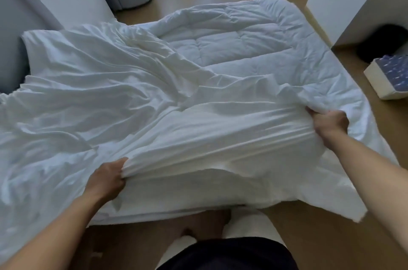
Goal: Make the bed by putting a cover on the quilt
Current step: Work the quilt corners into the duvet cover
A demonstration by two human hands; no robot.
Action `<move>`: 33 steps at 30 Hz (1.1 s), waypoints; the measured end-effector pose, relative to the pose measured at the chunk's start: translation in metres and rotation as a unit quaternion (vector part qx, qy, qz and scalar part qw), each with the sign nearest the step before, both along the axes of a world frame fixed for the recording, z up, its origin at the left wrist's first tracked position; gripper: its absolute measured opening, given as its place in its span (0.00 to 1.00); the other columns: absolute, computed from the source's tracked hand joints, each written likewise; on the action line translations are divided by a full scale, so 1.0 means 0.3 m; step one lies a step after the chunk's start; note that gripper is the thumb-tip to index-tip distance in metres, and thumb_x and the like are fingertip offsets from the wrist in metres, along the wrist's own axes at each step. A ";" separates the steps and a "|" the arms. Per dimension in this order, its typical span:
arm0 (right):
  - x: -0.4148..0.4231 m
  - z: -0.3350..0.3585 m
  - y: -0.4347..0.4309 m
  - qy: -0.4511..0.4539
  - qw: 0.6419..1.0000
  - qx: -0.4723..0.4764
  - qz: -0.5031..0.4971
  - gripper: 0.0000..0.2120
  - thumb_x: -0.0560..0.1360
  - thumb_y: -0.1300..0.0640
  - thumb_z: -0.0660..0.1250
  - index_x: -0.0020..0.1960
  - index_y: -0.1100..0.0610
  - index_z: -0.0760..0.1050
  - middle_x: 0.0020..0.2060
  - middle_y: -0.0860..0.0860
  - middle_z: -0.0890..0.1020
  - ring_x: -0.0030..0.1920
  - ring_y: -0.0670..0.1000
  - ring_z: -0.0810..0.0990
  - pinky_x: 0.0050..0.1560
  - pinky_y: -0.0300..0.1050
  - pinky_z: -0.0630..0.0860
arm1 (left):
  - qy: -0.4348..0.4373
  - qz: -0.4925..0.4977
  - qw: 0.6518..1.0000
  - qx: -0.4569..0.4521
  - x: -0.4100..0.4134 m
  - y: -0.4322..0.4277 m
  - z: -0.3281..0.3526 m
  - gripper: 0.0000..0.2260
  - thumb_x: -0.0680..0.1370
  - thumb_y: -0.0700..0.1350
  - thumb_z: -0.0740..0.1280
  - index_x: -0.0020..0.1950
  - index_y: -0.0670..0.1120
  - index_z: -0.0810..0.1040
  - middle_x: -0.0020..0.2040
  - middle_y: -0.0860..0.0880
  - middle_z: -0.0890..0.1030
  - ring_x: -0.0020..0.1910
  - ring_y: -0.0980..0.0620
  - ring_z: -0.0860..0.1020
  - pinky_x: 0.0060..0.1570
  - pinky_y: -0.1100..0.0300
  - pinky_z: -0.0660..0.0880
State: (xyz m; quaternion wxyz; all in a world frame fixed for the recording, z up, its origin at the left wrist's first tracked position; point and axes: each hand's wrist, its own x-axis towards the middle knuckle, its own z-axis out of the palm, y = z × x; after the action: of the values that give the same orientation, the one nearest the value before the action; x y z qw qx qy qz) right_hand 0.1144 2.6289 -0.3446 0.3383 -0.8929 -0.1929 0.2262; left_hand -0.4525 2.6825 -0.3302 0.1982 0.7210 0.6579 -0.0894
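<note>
Cover (88, 97): smooth white fabric, heavily creased, spread over the left and near parts of the bed (123, 216). Left hand (106, 179): closed around a bunched stretch of the cover's near edge, fingers curled under the cloth. Between my hands the cover runs in taut folds over a padded bulk, which I take to be the near end of the quilt already inside. Quilt (231, 44): the stitched, puffy far portion lies bare toward the far right corner of the bed. Right hand (330, 124): clenched on the cover's edge at the right side, where cover and quilt meet.

Step in hand, as I judge it: drawing the cover along the quilt, roughly half done. The next move calls for an even pull from both hands toward the bare end, keeping the quilt flat inside.
</note>
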 end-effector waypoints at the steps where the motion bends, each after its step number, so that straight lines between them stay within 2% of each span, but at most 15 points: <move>1: 0.060 0.023 0.026 0.000 1.000 0.006 -0.019 0.37 0.72 0.35 0.72 0.61 0.68 0.78 0.61 0.66 0.80 0.62 0.65 0.78 0.60 0.54 0.74 | 0.005 0.010 1.000 0.004 -0.001 0.010 0.010 0.16 0.73 0.35 0.64 0.49 0.56 0.76 0.44 0.48 0.82 0.42 0.44 0.79 0.38 0.50 0.77; 5: 0.212 0.044 0.175 0.008 0.998 0.008 -0.061 0.46 0.69 0.30 0.71 0.66 0.69 0.74 0.64 0.65 0.78 0.64 0.65 0.77 0.63 0.56 0.75 | 0.004 0.030 0.999 0.026 0.025 0.050 0.059 0.17 0.72 0.35 0.65 0.52 0.56 0.77 0.45 0.47 0.82 0.44 0.42 0.79 0.40 0.50 0.77; 9: 0.223 0.028 0.295 0.067 0.994 -0.072 0.048 0.46 0.68 0.35 0.75 0.72 0.65 0.67 0.68 0.63 0.74 0.66 0.65 0.75 0.65 0.58 0.74 | -0.025 0.038 0.999 0.004 0.024 0.080 0.106 0.22 0.68 0.31 0.64 0.53 0.57 0.76 0.45 0.50 0.81 0.44 0.46 0.78 0.41 0.50 0.77; 12: 0.053 0.030 0.324 -0.105 0.988 -0.040 0.102 0.38 0.68 0.36 0.75 0.65 0.62 0.69 0.64 0.65 0.73 0.63 0.67 0.73 0.63 0.59 0.71 | -0.053 0.053 0.997 -0.013 0.037 0.113 0.132 0.24 0.67 0.31 0.63 0.54 0.58 0.74 0.44 0.52 0.80 0.43 0.48 0.77 0.40 0.51 0.75; 14: -0.178 0.013 0.302 -0.208 0.943 0.122 0.229 0.29 0.68 0.37 0.72 0.54 0.62 0.75 0.51 0.62 0.78 0.53 0.64 0.78 0.57 0.55 0.73 | -0.071 0.045 0.996 -0.022 0.062 0.153 0.138 0.25 0.67 0.31 0.63 0.54 0.59 0.73 0.44 0.52 0.80 0.43 0.48 0.77 0.41 0.52 0.73; 15: -0.318 -0.004 0.271 -0.188 0.903 0.168 0.348 0.28 0.67 0.37 0.74 0.52 0.61 0.77 0.48 0.59 0.80 0.50 0.61 0.79 0.55 0.53 0.75 | -0.079 0.039 0.996 -0.027 0.072 0.179 0.137 0.25 0.66 0.32 0.63 0.54 0.58 0.73 0.44 0.52 0.80 0.43 0.48 0.77 0.41 0.52 0.73; 17: -0.592 -0.072 0.204 -0.183 0.801 0.080 0.564 0.37 0.64 0.32 0.73 0.61 0.58 0.76 0.55 0.55 0.79 0.53 0.58 0.78 0.55 0.56 0.78 | -0.098 0.034 0.994 -0.036 0.082 0.234 0.134 0.24 0.65 0.33 0.63 0.54 0.57 0.72 0.43 0.51 0.80 0.43 0.49 0.77 0.42 0.52 0.75; 18: -0.704 -0.113 0.180 -0.200 0.757 -0.011 0.622 0.42 0.63 0.30 0.71 0.68 0.56 0.71 0.62 0.55 0.76 0.59 0.59 0.76 0.56 0.58 0.77 | -0.112 0.035 0.992 -0.037 0.085 0.262 0.136 0.24 0.65 0.33 0.63 0.53 0.57 0.73 0.44 0.52 0.80 0.43 0.49 0.78 0.42 0.52 0.76; 19: -0.794 -0.159 0.160 -0.216 0.742 -0.093 0.627 0.44 0.64 0.32 0.70 0.72 0.55 0.65 0.67 0.55 0.71 0.63 0.60 0.73 0.58 0.59 0.75 | -0.123 0.031 0.991 -0.038 0.080 0.290 0.134 0.23 0.65 0.33 0.63 0.53 0.57 0.73 0.44 0.52 0.80 0.44 0.48 0.78 0.44 0.51 0.76; 21: -0.902 -0.262 0.168 -0.229 0.782 -0.177 0.552 0.36 0.71 0.44 0.69 0.74 0.57 0.64 0.68 0.56 0.70 0.64 0.61 0.72 0.56 0.57 0.74 | -0.136 0.000 0.990 -0.047 0.064 0.334 0.128 0.23 0.65 0.33 0.64 0.54 0.57 0.73 0.47 0.52 0.80 0.46 0.48 0.78 0.46 0.52 0.76; 23: -0.941 -0.303 0.208 -0.243 0.810 -0.208 0.492 0.22 0.74 0.53 0.61 0.65 0.59 0.75 0.57 0.59 0.79 0.54 0.64 0.80 0.48 0.55 0.78 | -0.146 -0.036 0.986 -0.076 0.037 0.370 0.121 0.23 0.65 0.35 0.63 0.55 0.57 0.73 0.48 0.53 0.80 0.47 0.50 0.78 0.46 0.53 0.77; 25: -0.943 -0.297 0.233 -0.228 0.837 -0.214 0.448 0.17 0.75 0.57 0.58 0.61 0.57 0.78 0.50 0.58 0.82 0.49 0.63 0.82 0.45 0.53 0.78 | -0.156 -0.073 0.979 -0.105 0.010 0.404 0.114 0.23 0.65 0.36 0.62 0.55 0.58 0.71 0.48 0.54 0.80 0.46 0.50 0.78 0.46 0.52 0.77; 29: -0.934 -0.213 0.199 -0.181 0.901 -0.161 0.359 0.07 0.76 0.55 0.59 0.51 0.55 0.74 0.50 0.56 0.82 0.49 0.62 0.81 0.42 0.51 0.72 | -0.131 -0.154 0.970 -0.135 -0.016 0.438 0.072 0.30 0.69 0.37 0.63 0.68 0.58 0.64 0.57 0.52 0.74 0.54 0.48 0.75 0.53 0.56 0.73; 31: -0.917 -0.143 0.177 -0.163 0.928 -0.124 0.310 0.08 0.76 0.52 0.57 0.46 0.56 0.70 0.45 0.56 0.81 0.45 0.63 0.79 0.38 0.50 0.68 | -0.089 -0.212 0.966 -0.120 0.003 0.415 0.052 0.39 0.68 0.43 0.66 0.77 0.56 0.56 0.69 0.52 0.64 0.66 0.47 0.69 0.62 0.56 0.71; 33: -0.907 -0.063 0.155 -0.139 0.941 -0.108 0.290 0.08 0.76 0.51 0.55 0.43 0.55 0.65 0.39 0.53 0.78 0.40 0.63 0.77 0.36 0.49 0.66 | -0.040 -0.311 0.948 -0.061 0.068 0.364 0.052 0.43 0.67 0.54 0.66 0.79 0.56 0.49 0.73 0.51 0.55 0.70 0.45 0.61 0.69 0.51 0.66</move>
State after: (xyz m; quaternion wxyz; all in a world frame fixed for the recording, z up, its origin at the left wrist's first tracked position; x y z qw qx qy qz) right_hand -0.1576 2.6753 -0.3636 0.1297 -0.8518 -0.4630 0.2078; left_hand -0.4320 2.7916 -0.3146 0.2306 0.8793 0.3856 -0.1578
